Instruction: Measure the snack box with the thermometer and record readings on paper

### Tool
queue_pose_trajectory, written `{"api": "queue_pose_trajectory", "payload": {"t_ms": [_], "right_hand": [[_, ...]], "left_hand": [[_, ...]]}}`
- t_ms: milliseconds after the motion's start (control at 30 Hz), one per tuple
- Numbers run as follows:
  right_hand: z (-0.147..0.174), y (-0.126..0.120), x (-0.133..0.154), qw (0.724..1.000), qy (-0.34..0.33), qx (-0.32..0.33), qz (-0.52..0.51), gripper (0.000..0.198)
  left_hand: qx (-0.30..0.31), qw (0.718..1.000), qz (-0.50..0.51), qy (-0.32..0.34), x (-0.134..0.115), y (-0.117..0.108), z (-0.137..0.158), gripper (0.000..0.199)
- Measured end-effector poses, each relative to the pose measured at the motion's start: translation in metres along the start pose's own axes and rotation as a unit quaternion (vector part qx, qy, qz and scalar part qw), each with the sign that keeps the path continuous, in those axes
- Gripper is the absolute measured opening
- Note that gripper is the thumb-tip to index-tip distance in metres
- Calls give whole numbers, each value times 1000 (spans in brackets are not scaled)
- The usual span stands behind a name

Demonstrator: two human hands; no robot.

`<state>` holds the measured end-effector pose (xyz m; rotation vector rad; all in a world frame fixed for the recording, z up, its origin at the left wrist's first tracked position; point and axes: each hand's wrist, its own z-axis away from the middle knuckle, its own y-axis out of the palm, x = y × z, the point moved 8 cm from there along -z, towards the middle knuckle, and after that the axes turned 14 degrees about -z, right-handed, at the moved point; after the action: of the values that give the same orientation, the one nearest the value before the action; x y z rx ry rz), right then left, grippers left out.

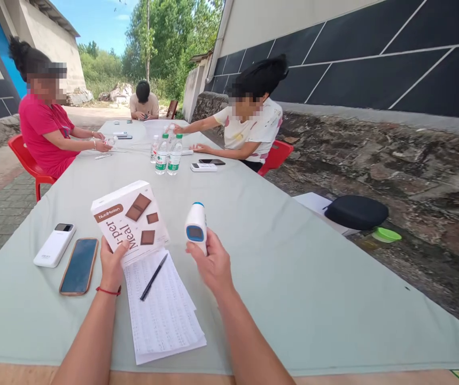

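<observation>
My left hand (114,262) is closed around the lower edge of a white NutriMotion meal box (161,227) printed with chocolate pieces, tilted above the table. In my right hand (215,262) is a white infrared thermometer (197,216) with blue trim, its small screen facing me; my fingers wrap its handle. The box and the thermometer are apart. Below them lie sheets of paper (169,326) covered in rows of writing, with a black pen (154,277) across the top sheet. Left of my left hand are a smartphone (79,266) and a white power bank (55,246).
Water bottles (168,155) stand mid-table, near another white power bank (204,167) and a dark phone (212,161). People sit at the left (48,128), right (249,123) and far end (144,104) of the cloth-covered table (313,299). A black case (356,212) lies beyond the right edge.
</observation>
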<state>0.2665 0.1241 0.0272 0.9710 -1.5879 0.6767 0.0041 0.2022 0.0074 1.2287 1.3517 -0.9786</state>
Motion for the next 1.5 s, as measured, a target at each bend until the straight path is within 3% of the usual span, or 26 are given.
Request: {"api": "queue_pose_trajectory", "payload": {"t_ms": [100, 267, 533, 1500], "right_hand": [[22, 23, 17, 984, -25, 50, -168, 21], [41, 58, 20, 955, 11, 126, -268, 24], [41, 72, -12, 953, 104, 132, -251, 35], [38, 75, -27, 944, 130, 159, -260, 39]], "left_hand": [[80, 994, 26, -63, 11, 20, 9, 62], [95, 988, -58, -107, 27, 23, 11, 66], [115, 983, -114, -82, 26, 24, 10, 65], [133, 981, -116, -83, 23, 26, 11, 67]]}}
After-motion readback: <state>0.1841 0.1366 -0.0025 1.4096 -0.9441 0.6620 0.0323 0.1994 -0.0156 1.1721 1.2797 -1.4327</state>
